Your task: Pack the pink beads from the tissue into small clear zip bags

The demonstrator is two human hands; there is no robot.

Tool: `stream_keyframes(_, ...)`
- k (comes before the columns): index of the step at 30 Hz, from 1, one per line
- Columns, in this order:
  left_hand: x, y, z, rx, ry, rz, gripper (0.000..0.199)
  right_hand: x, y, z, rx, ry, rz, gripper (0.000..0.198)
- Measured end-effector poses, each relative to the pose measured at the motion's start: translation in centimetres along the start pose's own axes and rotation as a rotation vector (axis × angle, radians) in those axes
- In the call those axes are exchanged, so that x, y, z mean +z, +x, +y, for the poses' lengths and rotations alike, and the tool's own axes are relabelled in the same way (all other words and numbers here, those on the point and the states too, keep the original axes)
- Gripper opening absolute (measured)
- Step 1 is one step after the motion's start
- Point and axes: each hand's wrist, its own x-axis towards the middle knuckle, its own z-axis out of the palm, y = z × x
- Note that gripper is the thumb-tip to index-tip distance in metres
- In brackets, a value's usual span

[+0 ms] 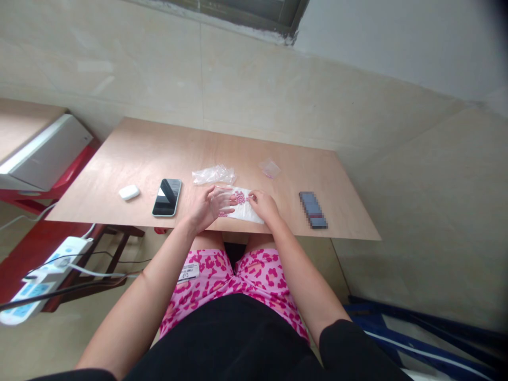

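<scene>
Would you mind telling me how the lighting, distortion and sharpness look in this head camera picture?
Head view: soft, even light with faint glare on the table and the phone screen; wide-angle bending of the walls, dark vignette at the right corners; the dark object is pixelated; the beads between left hand and right hand are too small to resolve.

A plywood table [278,211] bears a phone [167,197], earbud case [129,192], and plastic bags [213,174].

table [130,153]: phone [167,197] left of hands, case [129,192] further left | crumpled bag [213,174] behind hands | small bag [270,168] right-rear | blurred object [313,209] right | power strip [35,278] on floor, left
</scene>
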Motion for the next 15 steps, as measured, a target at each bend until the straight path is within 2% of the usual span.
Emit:
stream_keyframes(5,0.1,-0.1,0.1,-0.01,0.047,0.019,0.056,-0.1,0.6,-0.1,-0.006,0.068,0.003,0.011)
stream_keyframes(8,0.2,-0.1,-0.1,-0.021,0.112,0.034,0.056,-0.7,0.7,-0.7,0.026,0.28,0.067,0.011)
stream_keyframes(11,0.4,-0.1,-0.4,-0.043,0.202,0.062,0.055,-2.0,0.7,-2.6,0.029,0.54,0.158,0.02)
stream_keyframes(13,0.6,-0.1,-0.6,-0.052,0.252,0.084,0.055,-3.3,0.4,-4.5,-0.04,0.637,0.157,0.024)
stream_keyframes(15,0.8,-0.2,-0.7,-0.055,0.284,0.101,0.055,-4.8,0.0,-6.4,-0.154,0.637,0.102,0.022)
